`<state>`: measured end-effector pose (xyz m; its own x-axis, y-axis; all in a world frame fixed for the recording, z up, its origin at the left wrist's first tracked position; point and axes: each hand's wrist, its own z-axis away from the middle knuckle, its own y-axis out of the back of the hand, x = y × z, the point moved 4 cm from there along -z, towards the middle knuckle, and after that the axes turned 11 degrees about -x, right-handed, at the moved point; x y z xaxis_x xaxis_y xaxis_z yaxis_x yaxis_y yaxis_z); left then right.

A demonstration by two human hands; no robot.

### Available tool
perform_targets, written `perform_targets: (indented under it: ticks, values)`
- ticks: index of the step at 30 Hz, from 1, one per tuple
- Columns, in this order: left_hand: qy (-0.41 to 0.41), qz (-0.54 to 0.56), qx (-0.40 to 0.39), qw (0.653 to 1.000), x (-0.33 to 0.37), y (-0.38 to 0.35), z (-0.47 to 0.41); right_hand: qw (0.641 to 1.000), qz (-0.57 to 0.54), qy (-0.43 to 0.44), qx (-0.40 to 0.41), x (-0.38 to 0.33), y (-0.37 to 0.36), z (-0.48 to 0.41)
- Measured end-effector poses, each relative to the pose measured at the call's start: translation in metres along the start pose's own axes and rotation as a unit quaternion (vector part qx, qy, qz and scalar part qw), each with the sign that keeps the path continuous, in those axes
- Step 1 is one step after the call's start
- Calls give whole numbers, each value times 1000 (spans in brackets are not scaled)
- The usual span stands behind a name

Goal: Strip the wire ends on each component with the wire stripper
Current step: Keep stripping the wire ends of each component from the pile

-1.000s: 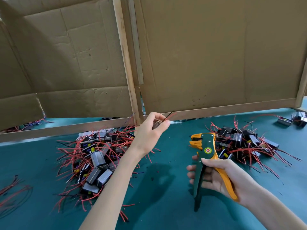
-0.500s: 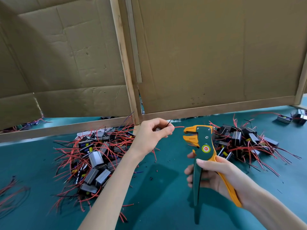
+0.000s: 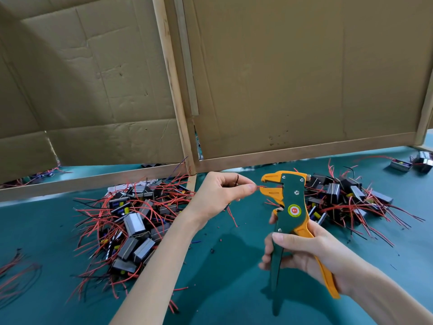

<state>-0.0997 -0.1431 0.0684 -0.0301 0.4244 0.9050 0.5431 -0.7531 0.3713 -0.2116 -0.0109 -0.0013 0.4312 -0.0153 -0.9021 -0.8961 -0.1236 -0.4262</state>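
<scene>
Left hand (image 3: 222, 193): thumb and forefinger pinch a red wire (image 3: 262, 186) near its tip, other fingers curled. A black wire (image 3: 237, 179) loops out of the fist. Cannot tell whether a component sits in the palm. Right hand (image 3: 302, 252): fingers wrapped round both handles of the wire stripper (image 3: 293, 202), held upright over the middle of the bench (image 3: 234, 296). Jaws apart, facing the wire; the wire tip sits just at their mouth.

Risks, as judged:
- The exposed length is short and limp. It may bend aside and miss the blades, or go in shallow and lose only a sliver of insulation.
- The pinching fingertip is just beside the jaws. A squeeze with the hand too close could nip it.
- The black wire could stray in as well.

Count:
- Cardboard panels (image 3: 93, 78): two, along the far edge.
- Component heaps: two. Left pile (image 3: 136, 221) toward the far left, right pile (image 3: 339, 195) toward the far right. Pieces too tangled to count.
- Hands: two.
- Stripper: one.
- Loose wire bundle (image 3: 16, 275): one, left edge.
- Stray components (image 3: 399, 165): two, far right corner.
</scene>
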Motion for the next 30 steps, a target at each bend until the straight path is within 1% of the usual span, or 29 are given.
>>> perform_targets:
  ticks: [9,16,19,20,21,23,24,26,27,30]
  values:
    - [22,7,-20,1000,-2,3,2,998,63,-17,-14,-3,0,1]
    - [46,-11,-63,997,0,9,7,990,134,-45,3,1,2,2]
    - [49,-7,-81,995,-1,8,7,990,127,-45,30,6,0,2]
    - [47,7,-78,996,-2,9,7,991,121,-38,41,7,-2,2]
    - [47,47,-76,995,-3,9,6,991,117,-29,56,9,-3,1]
    - [56,184,-84,978,-8,5,4,987,117,-15,106,10,1,0]
    - [59,220,-92,969,-9,2,3,985,118,-13,124,10,3,0]
    - [64,176,-88,978,-12,-3,1,987,103,-9,119,9,5,0]
    - [57,147,-81,984,-13,-4,0,992,81,0,99,7,4,-1]
    - [42,111,-46,992,-13,-1,-1,998,14,44,52,2,5,-4]
